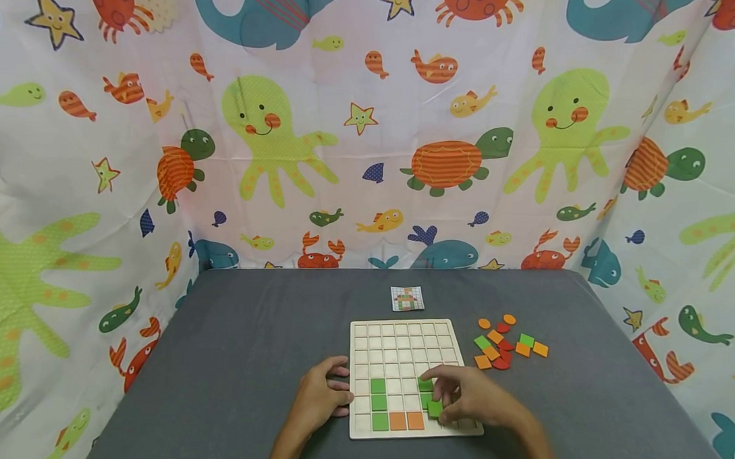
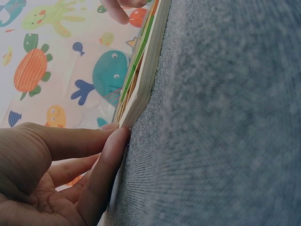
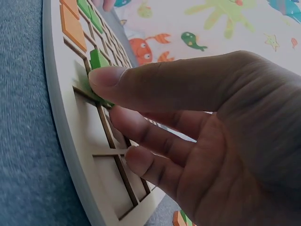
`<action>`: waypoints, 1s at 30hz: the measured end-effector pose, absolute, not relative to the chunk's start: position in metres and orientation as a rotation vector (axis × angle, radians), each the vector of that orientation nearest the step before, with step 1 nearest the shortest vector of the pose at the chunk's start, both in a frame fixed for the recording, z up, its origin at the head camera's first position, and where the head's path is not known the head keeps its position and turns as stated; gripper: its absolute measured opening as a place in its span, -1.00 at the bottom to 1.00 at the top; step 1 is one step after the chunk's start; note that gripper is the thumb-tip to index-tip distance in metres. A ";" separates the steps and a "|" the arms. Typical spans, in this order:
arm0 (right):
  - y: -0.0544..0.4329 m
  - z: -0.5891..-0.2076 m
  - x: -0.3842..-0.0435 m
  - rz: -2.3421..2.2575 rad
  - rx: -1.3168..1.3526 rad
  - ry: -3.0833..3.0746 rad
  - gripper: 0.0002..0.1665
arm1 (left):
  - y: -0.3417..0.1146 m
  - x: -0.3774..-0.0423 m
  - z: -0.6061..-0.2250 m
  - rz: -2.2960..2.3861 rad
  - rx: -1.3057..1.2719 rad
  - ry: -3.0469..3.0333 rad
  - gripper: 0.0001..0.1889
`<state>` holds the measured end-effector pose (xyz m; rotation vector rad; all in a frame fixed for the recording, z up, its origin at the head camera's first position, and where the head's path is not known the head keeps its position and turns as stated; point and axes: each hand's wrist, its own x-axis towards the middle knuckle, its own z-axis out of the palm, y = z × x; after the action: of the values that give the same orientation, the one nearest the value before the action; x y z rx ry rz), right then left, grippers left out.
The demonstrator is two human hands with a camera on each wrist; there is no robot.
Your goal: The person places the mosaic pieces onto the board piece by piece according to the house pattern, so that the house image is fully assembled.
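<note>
A square wooden grid board (image 1: 403, 355) lies on the table with green and orange square tiles set in its near rows. My left hand (image 1: 317, 397) is at the board's left side, thumb and fingertip gripping its edge in the left wrist view. My right hand (image 1: 479, 396) pinches a green square tile (image 1: 434, 409) over the near right part of the grid. In the right wrist view the thumb covers much of this tile (image 3: 98, 59), which tilts close over the cells. Two more green tiles lie just beyond it, partly hidden by the fingers.
Loose orange, red and green pieces (image 1: 504, 346) lie right of the board, some round, some square. A small card (image 1: 407, 298) with a coloured grid pattern lies beyond the board. A sea-animal printed curtain (image 1: 343, 223) surrounds the grey-covered table (image 1: 255, 328).
</note>
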<state>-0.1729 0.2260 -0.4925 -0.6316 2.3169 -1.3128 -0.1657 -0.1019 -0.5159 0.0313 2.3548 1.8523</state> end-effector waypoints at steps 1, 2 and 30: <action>0.225 -0.493 -0.173 -1.312 -0.637 2.313 -0.29 | -0.102 -0.166 -0.516 1.852 0.031 2.355 -0.26; 0.225 -0.493 -0.173 -1.309 -0.638 2.310 -0.28 | -0.102 -0.166 -0.516 1.852 0.031 2.355 -0.26; 0.217 -0.491 -0.170 -1.279 -0.604 2.306 -0.28 | -0.102 -0.166 -0.517 1.867 0.034 2.338 -0.25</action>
<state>-0.1697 0.2168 -0.4911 -0.6043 2.3058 -1.2789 -0.1664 -0.1025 -0.5168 0.0339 2.3383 1.8672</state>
